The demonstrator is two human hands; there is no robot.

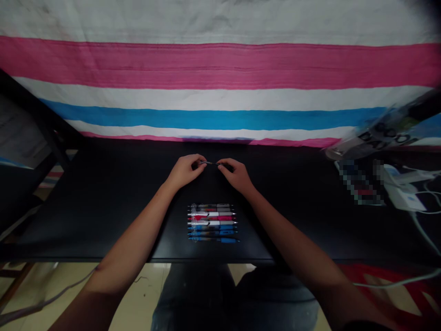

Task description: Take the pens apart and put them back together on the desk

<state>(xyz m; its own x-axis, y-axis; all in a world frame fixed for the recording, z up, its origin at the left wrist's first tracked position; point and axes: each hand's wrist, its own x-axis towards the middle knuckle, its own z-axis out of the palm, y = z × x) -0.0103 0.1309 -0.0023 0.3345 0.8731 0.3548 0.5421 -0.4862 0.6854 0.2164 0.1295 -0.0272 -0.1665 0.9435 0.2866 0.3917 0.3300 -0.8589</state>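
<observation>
"Table (113, 193) first, from the left?"

"Black and flat, with a dark frame (51, 138) at its left side and a striped cloth (220, 119) along its back edge."

"And the left hand (188, 171)?"

"Fingers narrow, pinching the left end of a slim pen (211, 163) above the middle of the table."

"What lies nearer the person?"

"A row of pens (212, 223), side by side and lengthwise left to right, in grey, white, red and blue."

"The right hand (237, 174)?"

"Fingertips closed on the slim pen's other, darker end. It spans the gap between both hands."

"Anything farther right?"

"A clear plastic item (365, 140) with dark lettering, a pixelated flat thing (360, 183) near it, then a white power strip (404, 191) with pale cables (422, 230)."
</observation>
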